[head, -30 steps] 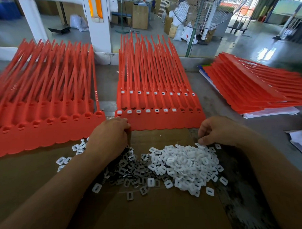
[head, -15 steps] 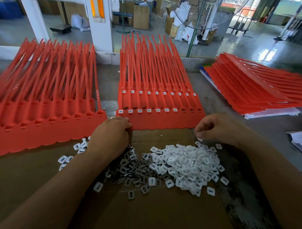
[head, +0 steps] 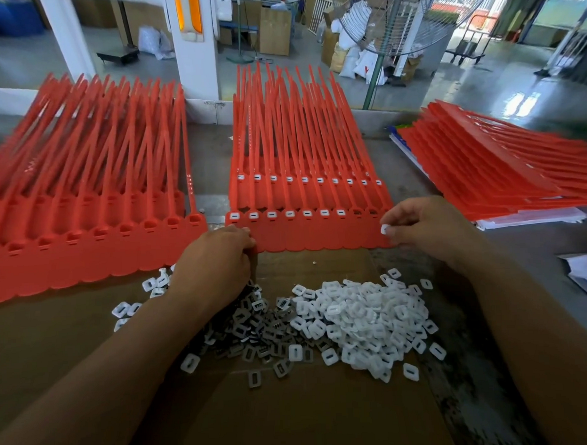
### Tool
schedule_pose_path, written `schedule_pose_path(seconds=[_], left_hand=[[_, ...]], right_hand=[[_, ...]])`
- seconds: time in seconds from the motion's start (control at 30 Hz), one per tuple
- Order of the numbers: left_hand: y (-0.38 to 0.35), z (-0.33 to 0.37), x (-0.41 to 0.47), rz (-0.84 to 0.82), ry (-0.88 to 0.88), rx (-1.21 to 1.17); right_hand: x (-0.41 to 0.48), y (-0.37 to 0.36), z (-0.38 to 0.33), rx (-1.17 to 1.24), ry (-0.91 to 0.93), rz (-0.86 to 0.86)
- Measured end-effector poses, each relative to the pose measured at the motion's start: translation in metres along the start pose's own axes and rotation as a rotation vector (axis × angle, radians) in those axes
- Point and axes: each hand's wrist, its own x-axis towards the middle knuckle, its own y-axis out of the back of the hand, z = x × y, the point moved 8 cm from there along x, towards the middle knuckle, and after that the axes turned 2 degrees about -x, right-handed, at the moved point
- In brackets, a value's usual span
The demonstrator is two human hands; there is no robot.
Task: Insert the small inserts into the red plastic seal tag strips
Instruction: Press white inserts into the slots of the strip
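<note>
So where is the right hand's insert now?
Head view, right of centre: the right hand pinches the insert at the near right corner of the middle strips.

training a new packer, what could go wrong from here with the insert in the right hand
The right hand only pinches the white insert, so it may slip and drop. Two sockets at the right end of the red seal tag strip look empty; one could get skipped.

White inserts (head: 365, 323) heaped loose on the bench (head: 520, 267), red strips (head: 319, 236) flat just behind them, most front slots filled.
</note>
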Motion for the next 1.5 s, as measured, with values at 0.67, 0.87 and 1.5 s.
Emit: schedule_pose_path(seconds=[0.67,0.87,1.5], left_hand=[[-0.001,-0.001,0.000,-0.008,-0.001,-0.009],[-0.001,0.000,-0.001,-0.016,-0.001,-0.008],[-0.001,0.000,-0.003,-0.013,-0.008,-0.019]], right_hand=[[0.061,-0.031,0.006,-0.292,0.124,0.065],[0.061,-0.033,-0.001,-0.367,0.176,0.050],[0.068,-0.023,0.017,0.040,-0.183,0.062]])
